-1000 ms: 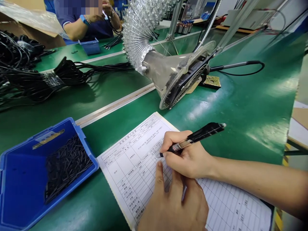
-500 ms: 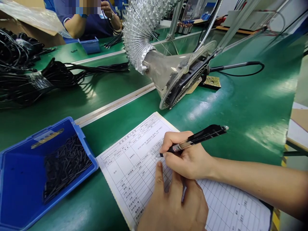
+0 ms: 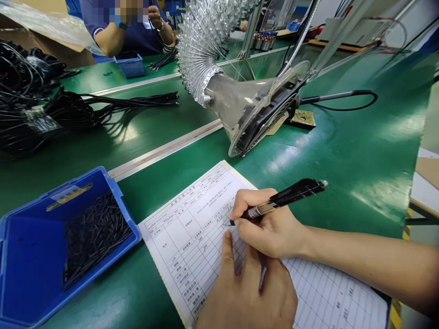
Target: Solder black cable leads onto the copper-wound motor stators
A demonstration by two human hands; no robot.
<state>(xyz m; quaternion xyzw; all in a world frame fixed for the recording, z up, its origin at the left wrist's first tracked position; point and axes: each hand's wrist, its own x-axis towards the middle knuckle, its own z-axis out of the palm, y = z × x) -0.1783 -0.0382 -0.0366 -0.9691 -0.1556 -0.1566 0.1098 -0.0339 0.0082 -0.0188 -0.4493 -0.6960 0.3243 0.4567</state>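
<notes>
A black pen point(image 3: 274, 203) is pinched in my right hand point(image 3: 274, 230), its tip on a printed form point(image 3: 181, 228) with ruled rows and handwritten figures. Fingers spread, my left hand point(image 3: 250, 290) lies flat on the lower part of the sheet, its index fingertip just below the pen tip. Part of the form is covered by both hands. To the left of the paper stands a blue bin point(image 3: 113, 183) with many small black tube pieces point(image 3: 96, 233) inside.
A fume hood funnel point(image 3: 240, 105) on a silver flexible duct point(image 3: 199, 50) stands beyond the form. Bundled black cables point(image 3: 68, 109) lie at left. Across the bench, a person point(image 3: 126, 36) holds cable near a small blue tray point(image 3: 130, 66). A soldering sponge tray point(image 3: 302, 119) sits behind the funnel.
A little more handwriting shows at the pen tip. The black cable bundle at left has shifted slightly left. My left hand stays in place on the sheet.
</notes>
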